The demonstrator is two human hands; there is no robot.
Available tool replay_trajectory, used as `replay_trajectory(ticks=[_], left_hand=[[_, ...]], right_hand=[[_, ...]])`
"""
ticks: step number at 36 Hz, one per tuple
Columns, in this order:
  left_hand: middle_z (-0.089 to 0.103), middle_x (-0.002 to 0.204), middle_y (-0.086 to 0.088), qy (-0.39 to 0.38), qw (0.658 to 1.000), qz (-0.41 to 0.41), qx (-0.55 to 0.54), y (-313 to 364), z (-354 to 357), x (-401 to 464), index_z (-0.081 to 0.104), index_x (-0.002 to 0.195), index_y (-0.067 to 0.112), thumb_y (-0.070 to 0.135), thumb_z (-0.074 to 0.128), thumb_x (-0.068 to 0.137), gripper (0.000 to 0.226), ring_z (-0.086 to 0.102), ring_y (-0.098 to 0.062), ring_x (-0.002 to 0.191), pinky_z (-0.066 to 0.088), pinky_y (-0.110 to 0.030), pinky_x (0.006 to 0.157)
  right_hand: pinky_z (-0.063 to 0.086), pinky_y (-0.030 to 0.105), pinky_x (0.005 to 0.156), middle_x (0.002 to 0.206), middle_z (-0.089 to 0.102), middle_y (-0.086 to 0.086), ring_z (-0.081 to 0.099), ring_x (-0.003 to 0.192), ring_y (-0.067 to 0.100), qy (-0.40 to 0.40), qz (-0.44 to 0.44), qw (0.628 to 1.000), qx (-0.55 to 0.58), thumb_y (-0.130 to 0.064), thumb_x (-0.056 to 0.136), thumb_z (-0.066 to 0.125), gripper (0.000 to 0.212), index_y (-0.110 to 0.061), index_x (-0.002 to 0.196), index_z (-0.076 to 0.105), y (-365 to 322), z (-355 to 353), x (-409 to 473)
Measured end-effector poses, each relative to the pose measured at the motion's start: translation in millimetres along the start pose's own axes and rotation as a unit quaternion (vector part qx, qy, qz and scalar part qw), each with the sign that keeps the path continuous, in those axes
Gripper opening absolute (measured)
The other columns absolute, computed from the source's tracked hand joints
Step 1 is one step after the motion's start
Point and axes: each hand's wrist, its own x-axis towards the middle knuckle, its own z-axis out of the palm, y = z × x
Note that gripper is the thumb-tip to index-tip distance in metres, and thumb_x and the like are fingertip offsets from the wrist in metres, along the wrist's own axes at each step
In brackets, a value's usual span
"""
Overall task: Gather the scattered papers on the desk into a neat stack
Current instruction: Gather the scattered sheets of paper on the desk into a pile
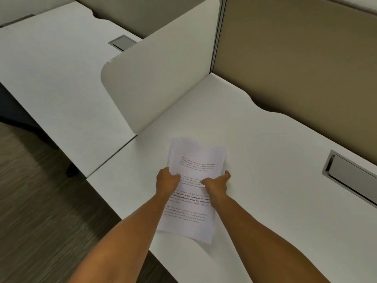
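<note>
A bundle of white printed papers (195, 160) is held over the white desk (265, 139), just in front of me. Several sheets lie together with their far edges slightly uneven. My left hand (167, 181) grips the bundle's left edge, thumb on top. My right hand (217, 183) grips the right edge at about the same height. The lower part of the sheets hangs between my forearms and casts a shadow on the desk near its front edge. No loose sheets show elsewhere on the desk.
A white rounded divider panel (163, 78) stands on the left of the desk, and a tan partition wall (295, 58) runs along the back. A grey cable hatch (350, 178) is set into the desk at right. A neighbouring desk (51, 68) lies left, with dark floor below.
</note>
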Motion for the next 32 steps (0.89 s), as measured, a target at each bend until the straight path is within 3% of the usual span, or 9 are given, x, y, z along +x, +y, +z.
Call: replay_trajectory(ticks=[2,4,6,9,13,18,21,25,32], left_hand=[[0.066,0.119,-0.011,-0.003,1.0,-0.007,0.0,-1,0,-1,0.053,0.127,0.006,0.017,0.067,0.088,0.043,0.066,-0.028,0.102,0.055,-0.03,0.08],[0.062,0.124,-0.011,0.0,1.0,-0.019,-0.004,-3,0,-2,0.039,0.133,0.01,0.019,0.069,0.088,0.055,0.064,-0.027,0.1,0.053,-0.031,0.081],[0.059,0.127,-0.012,0.003,1.0,-0.026,-0.015,-5,0,-4,0.028,0.134,0.015,0.018,0.071,0.087,0.064,0.061,-0.024,0.095,0.055,-0.033,0.082],[0.056,0.131,-0.011,-0.002,0.998,-0.038,-0.056,-8,0,-9,0.021,0.138,0.018,0.019,0.074,0.086,0.074,0.06,-0.025,0.102,0.054,-0.04,0.092],[0.057,0.133,-0.011,-0.024,0.997,-0.036,-0.066,-11,1,-17,0.03,0.143,0.013,0.021,0.074,0.086,0.072,0.062,-0.03,0.114,0.054,-0.044,0.096],[0.071,0.116,-0.011,-0.052,0.992,-0.005,-0.116,-7,2,-34,0.061,0.122,0.011,0.016,0.073,0.087,0.037,0.07,-0.025,0.095,0.06,-0.038,0.08],[0.074,0.109,-0.009,-0.075,0.985,-0.005,-0.158,3,0,-47,0.064,0.119,0.013,0.012,0.075,0.083,0.038,0.074,-0.027,0.09,0.062,-0.042,0.076],[0.076,0.102,-0.003,-0.106,0.979,0.012,-0.172,23,3,-66,0.065,0.117,0.02,0.008,0.078,0.078,0.042,0.076,-0.018,0.079,0.061,-0.03,0.059],[0.075,0.111,-0.002,-0.165,0.968,0.096,-0.163,60,25,-112,0.063,0.122,0.021,0.008,0.081,0.076,0.05,0.075,-0.021,0.094,0.063,-0.039,0.075]], right_hand=[[0.05,0.036,0.081,0.116,0.051,0.002,0.056,0.093,0.023,-0.004,0.026,1.0,0.002,0.002,0.082,0.071,0.091,-0.015,0.154,0.017,0,-3,3],[0.055,0.044,0.092,0.119,0.063,0.008,0.062,0.102,0.031,-0.009,0.042,0.999,0.0,0.001,0.081,0.071,0.065,-0.001,0.139,0.044,1,-6,7],[0.057,0.051,0.095,0.113,0.07,0.015,0.067,0.101,0.035,-0.02,0.044,0.999,0.01,0.004,0.08,0.071,0.044,0.001,0.123,0.063,2,-10,9],[0.058,0.052,0.092,0.104,0.073,0.016,0.069,0.092,0.033,-0.057,0.046,0.997,0.033,0.007,0.081,0.07,0.024,-0.001,0.104,0.07,2,-17,10],[0.058,0.052,0.093,0.11,0.072,0.021,0.069,0.102,0.04,-0.069,0.038,0.996,0.044,0.01,0.081,0.069,0.021,-0.003,0.098,0.069,5,-27,8],[0.058,0.055,0.093,0.114,0.071,0.019,0.07,0.102,0.039,-0.071,0.019,0.995,0.063,0.009,0.079,0.072,0.042,0.0,0.12,0.064,9,-50,1],[0.057,0.054,0.095,0.114,0.072,0.018,0.07,0.105,0.038,-0.079,-0.005,0.993,0.092,0.01,0.076,0.075,0.048,-0.001,0.121,0.063,9,-70,-5],[0.06,0.05,0.09,0.107,0.076,0.013,0.074,0.096,0.033,-0.101,-0.044,0.99,0.084,0.004,0.076,0.079,0.041,-0.006,0.114,0.07,7,-104,-13],[0.063,0.03,0.062,0.097,0.08,-0.002,0.079,0.081,0.019,-0.089,-0.148,0.984,0.046,-0.013,0.076,0.084,0.036,-0.019,0.109,0.071,4,-185,-37]])
